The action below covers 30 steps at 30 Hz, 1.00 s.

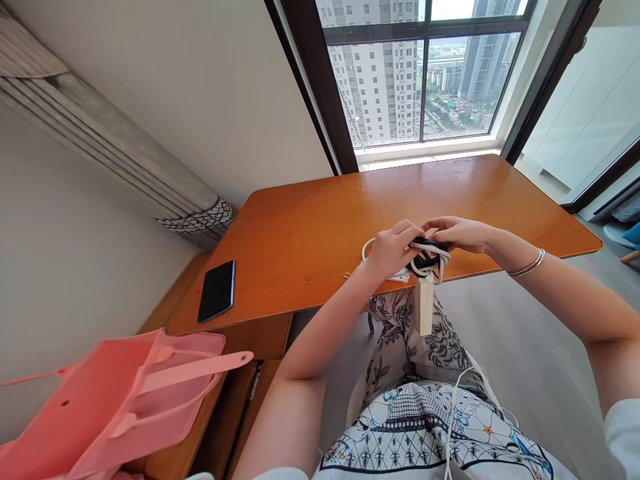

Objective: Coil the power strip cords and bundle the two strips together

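A tangled bundle of black and white cables (429, 259) is held between my two hands at the table's front edge. My left hand (393, 248) is closed round the bundle's left side. On the other side, my right hand (457, 233) has its fingers bent in at the top of the bundle, their tips partly hidden. From the cables hangs a cream-coloured power strip (424, 305), upright over my lap. Beneath my left hand, a white flat piece (400, 275) lies at the table edge, partly covered.
The brown wooden table (300, 233) stands before a window. A dark phone or tablet (217, 291) lies at its left end. A pink bag (125, 393) sits lower left on wooden furniture. A thin white cord (453, 413) runs down over my lap.
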Each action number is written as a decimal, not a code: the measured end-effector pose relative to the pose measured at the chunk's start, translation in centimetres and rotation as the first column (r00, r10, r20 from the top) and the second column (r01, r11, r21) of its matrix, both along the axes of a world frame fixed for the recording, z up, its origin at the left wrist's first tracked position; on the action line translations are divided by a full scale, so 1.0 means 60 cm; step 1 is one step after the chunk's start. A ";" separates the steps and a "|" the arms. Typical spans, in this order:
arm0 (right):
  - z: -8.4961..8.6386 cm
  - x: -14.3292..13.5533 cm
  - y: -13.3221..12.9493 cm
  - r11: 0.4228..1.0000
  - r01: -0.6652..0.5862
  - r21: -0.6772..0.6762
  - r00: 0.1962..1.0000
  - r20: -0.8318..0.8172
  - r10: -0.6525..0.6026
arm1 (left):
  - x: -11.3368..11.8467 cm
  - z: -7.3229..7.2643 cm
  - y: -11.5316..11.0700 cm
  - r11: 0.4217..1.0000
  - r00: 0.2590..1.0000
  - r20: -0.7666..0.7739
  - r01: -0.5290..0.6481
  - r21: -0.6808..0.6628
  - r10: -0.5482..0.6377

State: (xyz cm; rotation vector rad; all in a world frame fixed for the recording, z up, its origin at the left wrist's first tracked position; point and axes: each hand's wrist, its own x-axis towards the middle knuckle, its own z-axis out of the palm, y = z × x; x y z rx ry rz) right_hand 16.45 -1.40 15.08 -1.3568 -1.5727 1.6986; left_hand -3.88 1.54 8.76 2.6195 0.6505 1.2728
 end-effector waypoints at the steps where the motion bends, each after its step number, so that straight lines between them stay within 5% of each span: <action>1: -0.001 -0.001 0.001 1.000 -0.014 0.004 1.000 -0.012 0.014 | -0.001 0.003 0.001 1.000 1.000 0.007 0.014 -0.027 -0.014; 7: -0.018 -0.016 -0.014 0.979 0.177 0.101 0.976 -0.148 -0.162 | -0.012 0.017 0.008 0.935 0.982 0.066 0.191 -0.299 -0.180; 14: -0.028 -0.029 -0.021 0.858 0.481 0.183 0.805 -0.480 -0.349 | -0.014 0.037 0.013 0.857 0.957 0.136 0.290 -0.426 -0.256; 18: -0.026 -0.037 -0.008 0.744 0.624 0.237 0.684 -0.626 -0.374 | -0.006 0.039 0.010 0.803 0.940 0.243 0.334 -0.494 -0.241; 22: -0.029 -0.042 0.010 0.556 0.759 0.337 0.601 -0.691 -0.402 | 0.007 0.040 0.000 0.734 0.904 0.363 0.403 -0.547 -0.226; 26: -0.022 -0.051 0.015 0.475 0.732 0.488 0.680 -0.567 -0.466 | 0.012 0.057 -0.002 0.728 0.894 0.404 0.406 -0.552 -0.192; 30: -0.007 -0.063 0.013 0.551 0.577 0.602 0.816 -0.398 -0.420 | 0.000 0.072 0.009 0.670 0.879 0.426 0.449 -0.592 -0.212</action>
